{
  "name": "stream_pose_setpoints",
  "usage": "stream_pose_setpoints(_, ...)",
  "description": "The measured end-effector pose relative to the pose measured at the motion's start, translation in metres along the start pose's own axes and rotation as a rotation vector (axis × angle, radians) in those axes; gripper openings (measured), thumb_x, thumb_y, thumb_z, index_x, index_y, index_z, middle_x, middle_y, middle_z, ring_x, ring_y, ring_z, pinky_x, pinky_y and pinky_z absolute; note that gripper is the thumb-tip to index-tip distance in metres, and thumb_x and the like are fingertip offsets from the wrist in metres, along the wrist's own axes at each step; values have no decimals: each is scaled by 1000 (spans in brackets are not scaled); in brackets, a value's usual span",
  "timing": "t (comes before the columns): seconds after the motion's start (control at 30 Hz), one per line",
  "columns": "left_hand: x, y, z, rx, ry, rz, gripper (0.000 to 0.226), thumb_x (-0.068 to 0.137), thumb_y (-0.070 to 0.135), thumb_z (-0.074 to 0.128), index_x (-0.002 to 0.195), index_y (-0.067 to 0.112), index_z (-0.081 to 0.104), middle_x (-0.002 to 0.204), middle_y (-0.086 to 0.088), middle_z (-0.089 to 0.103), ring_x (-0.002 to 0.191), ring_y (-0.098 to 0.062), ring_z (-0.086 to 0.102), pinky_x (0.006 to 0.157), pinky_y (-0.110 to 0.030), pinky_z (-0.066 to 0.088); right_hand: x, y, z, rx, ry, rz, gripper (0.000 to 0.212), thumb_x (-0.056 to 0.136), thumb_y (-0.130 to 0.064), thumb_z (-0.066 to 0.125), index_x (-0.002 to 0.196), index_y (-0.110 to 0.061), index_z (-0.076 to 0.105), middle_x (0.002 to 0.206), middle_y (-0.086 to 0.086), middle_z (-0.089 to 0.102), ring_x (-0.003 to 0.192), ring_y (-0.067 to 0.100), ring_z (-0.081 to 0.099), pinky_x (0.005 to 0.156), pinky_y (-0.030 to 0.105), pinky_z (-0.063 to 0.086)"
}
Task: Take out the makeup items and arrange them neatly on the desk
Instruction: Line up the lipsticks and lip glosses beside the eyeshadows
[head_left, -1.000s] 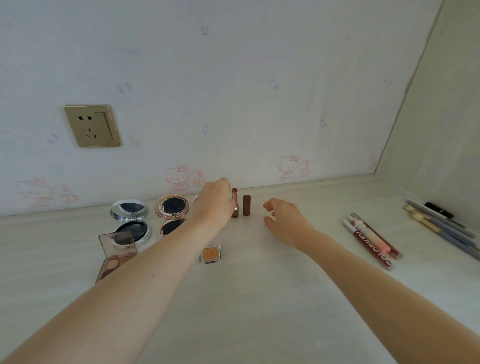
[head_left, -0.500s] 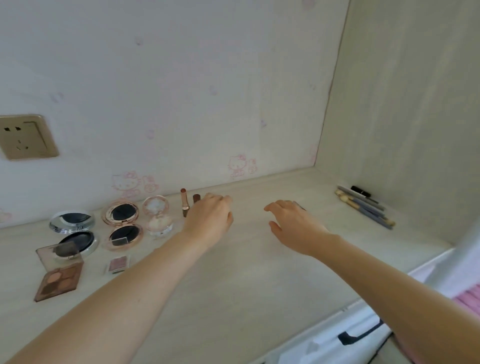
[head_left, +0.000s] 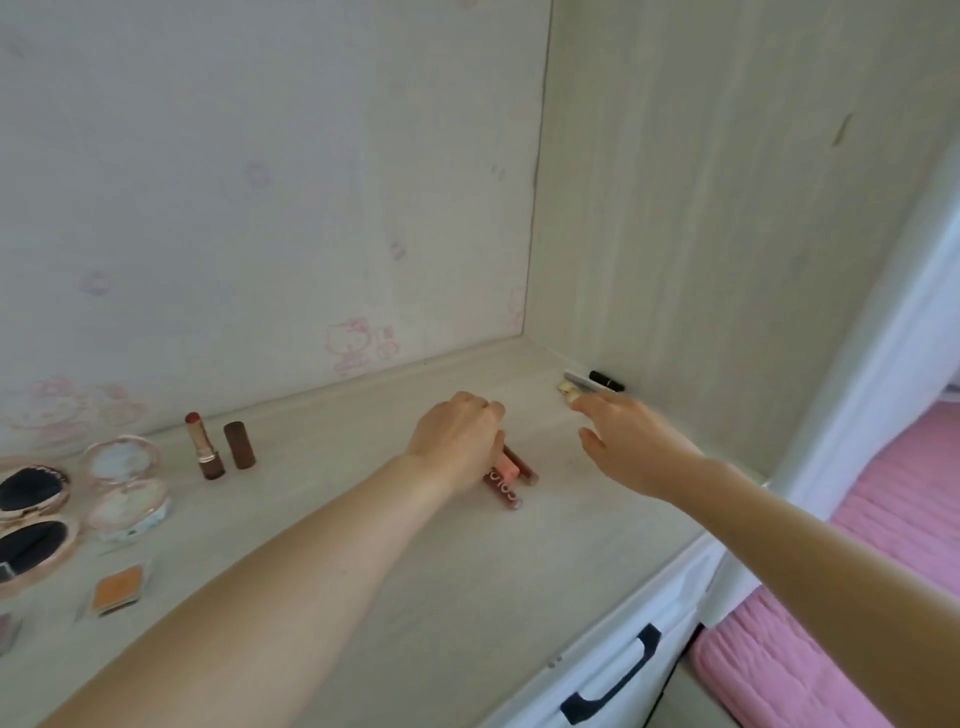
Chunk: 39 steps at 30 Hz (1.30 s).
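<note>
A pale wood-grain worktop (head_left: 415, 597) sits beside a pink bed (head_left: 893, 509). The left hand (head_left: 457, 441), fingers curled, rests on the lip gloss tubes (head_left: 511, 475) mid-worktop. The right hand (head_left: 631, 447), fingers spread, reaches the brushes (head_left: 576, 387) in the far corner.

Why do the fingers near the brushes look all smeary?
Head view: the right hand is moving, so its fingertips and the brushes beside them smear into blur; the left hand over the lip gloss tubes looks sharper; the standing lipstick is crisp; soft, even light gives only faint shadows; the wide lens bends the desk edge.
</note>
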<state>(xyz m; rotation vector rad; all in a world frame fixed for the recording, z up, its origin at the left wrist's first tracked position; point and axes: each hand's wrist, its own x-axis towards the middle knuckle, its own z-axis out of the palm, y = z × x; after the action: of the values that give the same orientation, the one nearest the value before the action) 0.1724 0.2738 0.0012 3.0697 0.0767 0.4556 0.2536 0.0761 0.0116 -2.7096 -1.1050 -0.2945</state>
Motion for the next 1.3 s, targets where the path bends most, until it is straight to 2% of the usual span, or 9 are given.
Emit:
stream_pose_setpoints(0.13,35,18,17,9,-43,53,33,97,25,39,120,10,56,120,-10,60,117,-27,48,87,-41,47,16,34,1,20,-16,83,29,95,-19,45,122,-14,54,122,8,55,109,29,54,79,32,44)
stream_pose_setpoints(0.33,82,40,37,-95,-94,52,36,98,26,39,127,10,51,124,-10,54,117,-28,46,89,-42,45,48,71,10,39,16,195,29,95,-15,46,122,-8,55,112,13,59,96,30,56,74,30,41)
stream_pose_setpoints(0.47,118,48,44,-245,-64,15,33,98,23,40,124,7,53,122,-14,57,115,-31,49,91,-44,46,61,83,22,47,31,216,23,93,-13,48,114,-6,56,103,14,62,88,31,57,74,39,50)
stream_pose_setpoints(0.63,159,51,59,-369,-83,-19,40,100,22,39,137,7,45,134,-16,53,125,-31,45,100,-40,41,77,92,38,63,16,282,20,93,-16,48,110,-8,57,97,14,64,75,28,56,66,34,49)
stream_pose_setpoints(0.77,182,50,72,-403,-133,-40,40,101,21,37,138,8,43,133,-19,53,120,-32,49,95,-35,42,87,95,46,91,2,337,18,94,-14,48,109,-6,56,97,16,64,78,30,59,71,38,53)
stream_pose_setpoints(0.87,194,52,82,-429,-173,-52,43,101,23,38,141,8,39,136,-19,50,121,-32,50,99,-35,42,88,96,49,117,53,380,23,93,-11,49,113,-5,58,100,16,65,84,32,62,77,41,55)
stream_pose_setpoints(0.97,202,57,90,-473,-188,-35,39,101,20,39,138,9,43,134,-20,51,119,-32,51,100,-37,42,88,98,52,61,73,369,22,92,-9,50,112,-8,59,101,16,66,88,33,63,76,41,55)
stream_pose_setpoints(1.13,199,58,100,-484,-150,14,32,96,10,43,124,10,59,121,-16,62,109,-30,58,94,-38,46,88,97,55,-27,107,354,18,93,-8,51,108,-8,60,104,13,62,92,31,60,72,35,49)
stream_pose_setpoints(1.3,192,64,98,-522,-107,-81,39,94,9,45,132,11,53,128,-17,58,118,-30,53,101,-36,42,89,93,57,-38,110,371,18,91,-3,53,108,-5,61,108,13,58,95,30,58,76,37,50)
